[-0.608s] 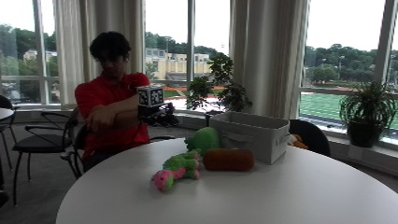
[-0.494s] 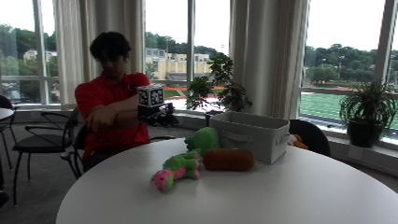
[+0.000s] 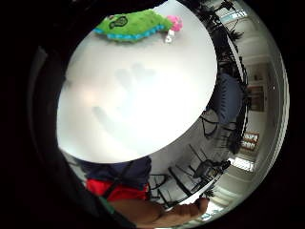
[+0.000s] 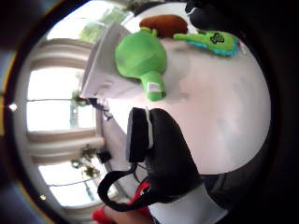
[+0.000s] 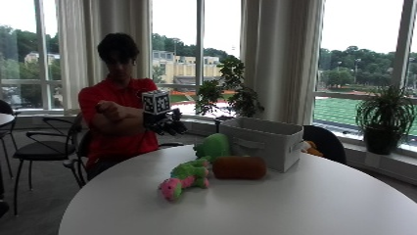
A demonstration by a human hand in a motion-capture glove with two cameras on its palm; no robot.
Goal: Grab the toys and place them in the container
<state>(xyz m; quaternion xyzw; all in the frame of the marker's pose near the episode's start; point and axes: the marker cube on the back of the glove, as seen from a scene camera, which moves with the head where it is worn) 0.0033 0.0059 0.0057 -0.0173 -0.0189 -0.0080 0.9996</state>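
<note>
Currently the task stands at its opening step: no toy is in the container [image 5: 264, 142], judging from the outside view, though its inside is hidden. The gloved right hand [image 5: 168, 125] is raised above the near edge of the round table [image 5: 312, 205], well apart from every toy, with its fingers loosely spread and holding nothing.

Three toys lie on the table:
- The round green plush [image 5: 213, 146] rests touching the container's side wall.
- The brown plush [image 5: 239, 167] lies just in front of the container.
- The green and pink plush [image 5: 184, 176] lies beside the brown one, nearest the table's middle.

The next move probably calls for lowering the hand toward one toy. The round green plush appears closest to the palm in the thumb-side view. The fingers must close round its soft body before the lift over the container's rim.
</note>
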